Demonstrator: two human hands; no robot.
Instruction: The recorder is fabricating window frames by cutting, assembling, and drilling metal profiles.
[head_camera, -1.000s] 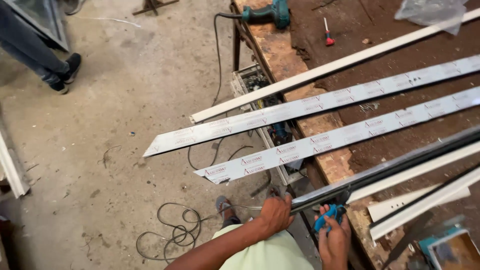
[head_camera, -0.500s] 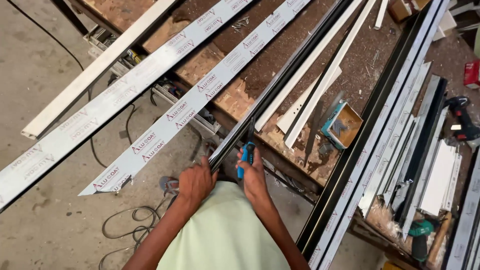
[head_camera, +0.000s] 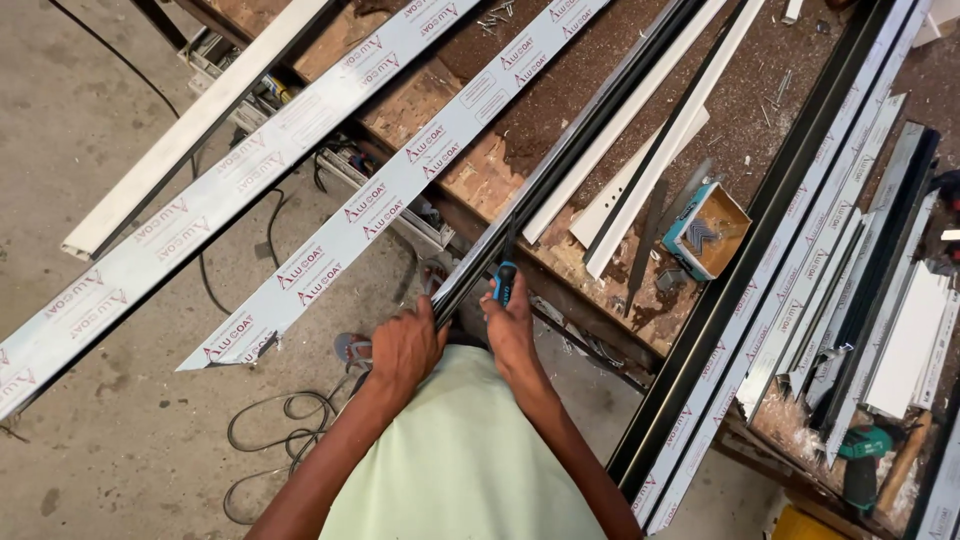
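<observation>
Unmoved, two hands (head_camera: 460, 340) grip one dark profile (head_camera: 560, 170).

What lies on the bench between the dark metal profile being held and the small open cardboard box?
In the head view, white strips and a dark flat file-like tool lie on the wooden bench between the dark profile and the small box.

The person's left hand (head_camera: 405, 345) grips the near end of a long dark metal profile (head_camera: 570, 160) lying across the workbench (head_camera: 480, 180). Their right hand (head_camera: 510, 325) holds a blue-handled tool (head_camera: 504, 283) against it. White film-wrapped strips (head_camera: 400, 185) lie alongside.
</observation>
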